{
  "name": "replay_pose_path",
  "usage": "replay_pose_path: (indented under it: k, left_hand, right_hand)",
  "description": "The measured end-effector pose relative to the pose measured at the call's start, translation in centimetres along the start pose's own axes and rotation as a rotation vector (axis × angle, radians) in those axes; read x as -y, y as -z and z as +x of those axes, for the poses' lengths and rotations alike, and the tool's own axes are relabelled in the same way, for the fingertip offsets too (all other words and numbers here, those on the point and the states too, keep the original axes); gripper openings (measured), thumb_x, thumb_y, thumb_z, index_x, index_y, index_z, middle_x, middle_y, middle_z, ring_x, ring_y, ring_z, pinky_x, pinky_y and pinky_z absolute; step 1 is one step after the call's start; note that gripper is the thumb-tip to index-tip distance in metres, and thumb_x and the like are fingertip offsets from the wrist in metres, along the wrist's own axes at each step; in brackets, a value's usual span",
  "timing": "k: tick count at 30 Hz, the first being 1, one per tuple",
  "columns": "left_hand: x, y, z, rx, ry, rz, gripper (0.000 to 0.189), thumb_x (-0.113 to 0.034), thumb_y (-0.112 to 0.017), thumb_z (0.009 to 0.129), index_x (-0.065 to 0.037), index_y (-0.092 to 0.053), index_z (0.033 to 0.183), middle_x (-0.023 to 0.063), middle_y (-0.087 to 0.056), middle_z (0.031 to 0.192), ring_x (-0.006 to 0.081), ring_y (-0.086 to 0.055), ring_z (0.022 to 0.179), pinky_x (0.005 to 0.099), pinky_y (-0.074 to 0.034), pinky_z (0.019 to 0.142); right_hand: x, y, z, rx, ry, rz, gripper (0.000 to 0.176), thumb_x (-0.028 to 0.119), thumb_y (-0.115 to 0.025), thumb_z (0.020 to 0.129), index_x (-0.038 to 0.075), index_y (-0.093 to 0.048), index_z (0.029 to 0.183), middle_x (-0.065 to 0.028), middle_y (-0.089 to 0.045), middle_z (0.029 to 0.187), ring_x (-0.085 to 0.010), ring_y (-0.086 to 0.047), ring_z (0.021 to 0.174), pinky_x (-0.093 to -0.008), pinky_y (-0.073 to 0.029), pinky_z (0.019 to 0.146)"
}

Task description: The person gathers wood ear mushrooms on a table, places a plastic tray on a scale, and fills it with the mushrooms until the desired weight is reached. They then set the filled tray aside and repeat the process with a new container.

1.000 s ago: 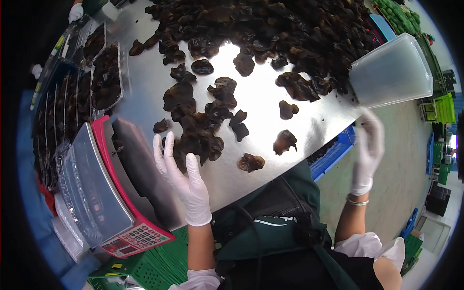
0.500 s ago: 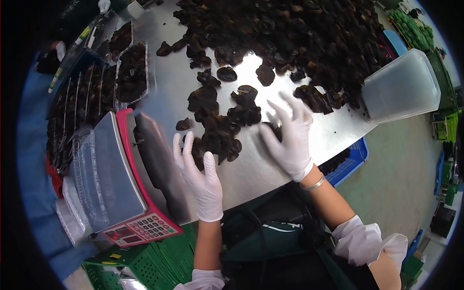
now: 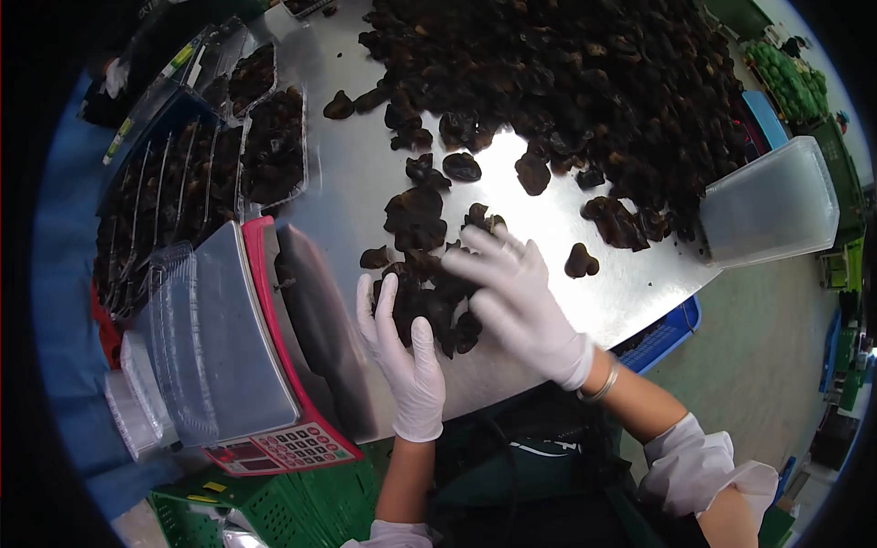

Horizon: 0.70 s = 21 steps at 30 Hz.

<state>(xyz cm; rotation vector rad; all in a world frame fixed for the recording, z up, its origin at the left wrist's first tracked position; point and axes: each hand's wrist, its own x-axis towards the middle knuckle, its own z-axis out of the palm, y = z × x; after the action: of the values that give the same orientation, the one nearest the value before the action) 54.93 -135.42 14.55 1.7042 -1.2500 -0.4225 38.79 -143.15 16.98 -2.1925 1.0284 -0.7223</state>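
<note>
Dark brown wood ear mushrooms (image 3: pixel 416 219) lie in a loose cluster on the metal table (image 3: pixel 343 151). My left hand (image 3: pixel 404 365), in a white glove, stands at the cluster's near left side with its fingers apart. From the right, my gloved right hand (image 3: pixel 530 315) reaches over the cluster, fingers spread and slightly blurred, hiding some pieces. Neither hand shows anything in its grasp. One separate wood ear mushroom (image 3: pixel 581 261) rests on the table to the right of my right hand.
A large heap of wood ears (image 3: pixel 566 82) covers the far table. To the left are a red-edged scale (image 3: pixel 274 449) with plastic trays on it, and filled clear trays (image 3: pixel 274 151). A translucent container (image 3: pixel 772 205) lies tilted at the right edge, above a blue crate (image 3: pixel 671 336).
My right hand has swept left over the cluster, uncovering a single wood ear on the right. My left hand keeps its pose beside the cluster. The whole view has shifted slightly.
</note>
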Motion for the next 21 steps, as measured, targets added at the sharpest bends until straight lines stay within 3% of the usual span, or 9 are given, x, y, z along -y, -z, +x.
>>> replay_pose_path:
  k: [2, 4, 7, 10, 12, 15, 18, 20, 21]
  left_hand:
    - [0.0, 0.0, 0.0, -0.001, 0.004, -0.005, 0.055, -0.035, -0.051, 0.104, 0.0, -0.046, 0.146, 0.0236, -0.031, 0.155, 0.0374, -0.031, 0.145, 0.0488, -0.025, 0.119]
    - [-0.1, -0.2, 0.0, -0.028, -0.024, 0.003, 0.047, -0.029, -0.048, 0.105, -0.003, -0.05, 0.144, 0.0202, -0.036, 0.155, 0.0344, -0.033, 0.145, 0.0462, -0.024, 0.12]
    - [-0.2, 0.0, 0.0, -0.024, -0.024, 0.012, 0.046, -0.023, -0.049, 0.103, -0.002, -0.05, 0.144, 0.0209, -0.037, 0.154, 0.0349, -0.033, 0.145, 0.0459, -0.024, 0.121]
    - [-0.4, 0.4, 0.1, -0.01, -0.026, 0.047, 0.049, -0.024, -0.053, 0.1, 0.0, -0.05, 0.142, 0.0249, -0.037, 0.152, 0.0397, -0.036, 0.142, 0.0489, -0.026, 0.118]
    - [-0.3, 0.2, -0.1, -0.015, -0.012, 0.093, 0.049, -0.026, -0.052, 0.101, 0.0, -0.05, 0.142, 0.0244, -0.036, 0.154, 0.0393, -0.036, 0.142, 0.049, -0.026, 0.118]
    - [0.0, -0.5, -0.1, -0.06, -0.036, 0.054, 0.049, -0.027, -0.051, 0.101, -0.001, -0.05, 0.143, 0.024, -0.039, 0.152, 0.0398, -0.037, 0.142, 0.0498, -0.026, 0.118]
    - [-0.6, 0.1, -0.2, -0.03, -0.013, 0.118, 0.047, -0.021, -0.051, 0.1, -0.001, -0.051, 0.142, 0.0235, -0.039, 0.152, 0.0395, -0.037, 0.142, 0.0482, -0.027, 0.118]
    - [-0.3, 0.4, -0.1, -0.012, -0.052, 0.154, 0.047, -0.019, -0.053, 0.099, -0.002, -0.05, 0.142, 0.0234, -0.039, 0.152, 0.0396, -0.039, 0.14, 0.0476, -0.028, 0.118]
    - [0.0, 0.3, -0.2, -0.016, -0.033, 0.119, 0.047, -0.021, -0.053, 0.1, -0.002, -0.05, 0.143, 0.0232, -0.038, 0.153, 0.0389, -0.038, 0.141, 0.0476, -0.027, 0.118]
  right_hand:
    - [-2.2, 2.0, 1.8, -0.162, -0.06, 0.304, 0.042, 0.009, -0.059, 0.092, 0.011, -0.061, 0.134, -0.0166, -0.056, 0.137, -0.0329, -0.052, 0.126, -0.0427, -0.041, 0.107]
    - [-2.2, 4.0, 4.0, -0.051, -0.414, 0.413, 0.047, 0.004, -0.06, 0.088, 0.009, -0.059, 0.135, -0.0178, -0.057, 0.132, -0.032, -0.056, 0.117, -0.0383, -0.046, 0.101]
    - [-5.9, 2.7, 5.7, -0.029, 0.084, -0.087, 0.057, 0.005, -0.063, 0.082, 0.01, -0.055, 0.139, -0.0152, -0.059, 0.131, -0.0364, -0.056, 0.111, -0.0438, -0.046, 0.099]
    - [-6.5, 1.9, 6.1, 0.102, 0.175, -0.117, 0.045, 0.005, -0.066, 0.081, 0.011, -0.063, 0.125, -0.0155, -0.061, 0.121, -0.0372, -0.054, 0.107, -0.0437, -0.043, 0.098]
    - [-6.3, 2.1, 6.1, 0.156, 0.1, -0.037, 0.032, 0.006, -0.067, 0.083, 0.008, -0.063, 0.115, -0.0128, -0.061, 0.103, -0.0321, -0.058, 0.101, -0.0402, -0.048, 0.089]
    - [-5.8, 3.3, 5.8, 0.241, -0.118, 0.071, 0.026, 0.005, -0.066, 0.085, 0.007, -0.064, 0.111, -0.0114, -0.062, 0.099, -0.0282, -0.062, 0.097, -0.0381, -0.05, 0.087]
    - [-7.1, 2.7, 4.3, 0.009, -0.127, 0.239, 0.012, 0.006, -0.064, 0.088, 0.004, -0.066, 0.1, -0.0075, -0.064, 0.092, -0.0187, -0.064, 0.088, -0.033, -0.052, 0.082]
    - [-1.9, 7.1, 2.5, -0.047, -0.434, 0.369, 0.021, 0.008, -0.069, 0.084, 0.005, -0.067, 0.105, -0.0057, -0.063, 0.093, -0.013, -0.062, 0.087, -0.0306, -0.051, 0.08]
    - [-3.6, 8.2, 1.0, -0.173, -0.225, 0.208, 0.026, 0.003, -0.068, 0.084, 0.004, -0.067, 0.109, -0.0028, -0.064, 0.099, -0.0111, -0.061, 0.087, -0.0279, -0.051, 0.078]
